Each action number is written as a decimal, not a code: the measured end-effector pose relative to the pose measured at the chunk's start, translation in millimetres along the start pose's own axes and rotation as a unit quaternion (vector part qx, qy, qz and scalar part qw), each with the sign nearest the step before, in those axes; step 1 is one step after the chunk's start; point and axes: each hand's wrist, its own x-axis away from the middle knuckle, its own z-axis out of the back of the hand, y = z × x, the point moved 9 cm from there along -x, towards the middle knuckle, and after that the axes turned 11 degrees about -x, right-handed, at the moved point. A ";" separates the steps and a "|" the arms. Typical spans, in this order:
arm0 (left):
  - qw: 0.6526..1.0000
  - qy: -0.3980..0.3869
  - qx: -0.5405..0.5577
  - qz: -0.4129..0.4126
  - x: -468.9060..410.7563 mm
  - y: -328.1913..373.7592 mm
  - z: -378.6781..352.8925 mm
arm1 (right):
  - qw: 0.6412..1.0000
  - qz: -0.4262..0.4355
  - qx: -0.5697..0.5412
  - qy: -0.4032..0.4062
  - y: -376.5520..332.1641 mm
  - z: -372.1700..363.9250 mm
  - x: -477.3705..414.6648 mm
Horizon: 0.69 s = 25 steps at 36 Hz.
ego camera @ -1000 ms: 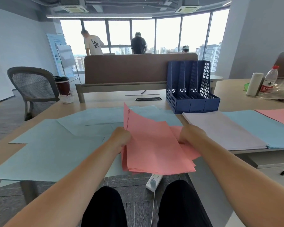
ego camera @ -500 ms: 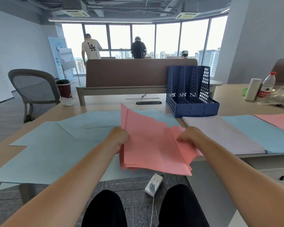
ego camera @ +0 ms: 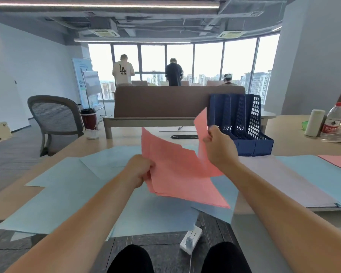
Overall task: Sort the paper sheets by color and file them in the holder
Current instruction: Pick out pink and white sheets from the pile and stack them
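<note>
Fingers [ego camera: 214,132] of right hand [ego camera: 221,149] pinch upper edge of pink sheet [ego camera: 201,131], held above pink stack [ego camera: 177,174], long axis running up and away. Blue holder [ego camera: 250,123] stands on counter [ego camera: 295,138] just beyond and right of those fingers; sheet's far corner overlaps its near-left wall in view. Left hand [ego camera: 141,171], fingers curled, grips stack's left edge, farther off. Right hand nearer; likely short forward feed into slot.

Your pink sheets [ego camera: 177,170] are thin matt paper, like the pale-blue sheets [ego camera: 63,194] on the smooth, matt wood-look desk [ego camera: 291,138]; the holder [ego camera: 252,142] is dark-blue perforated plastic.
</note>
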 end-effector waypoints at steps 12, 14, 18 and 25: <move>0.995 -0.002 0.053 0.089 -15.5 -42.4 22.3 | 0.933 0.009 -0.056 -0.355 -28.3 -119.4 57.4; 0.994 -0.009 0.064 0.092 -17.4 -50.1 21.3 | 0.917 0.008 -0.052 -0.394 -25.9 -128.3 65.2; 0.989 -0.029 0.097 0.103 -20.7 -60.1 17.6 | 0.890 -0.024 -0.076 -0.449 -15.7 -141.2 75.8; 0.995 -0.024 -0.025 0.094 -29.1 -70.9 15.6 | 0.869 -0.075 -0.117 -0.476 1.3 -149.8 81.2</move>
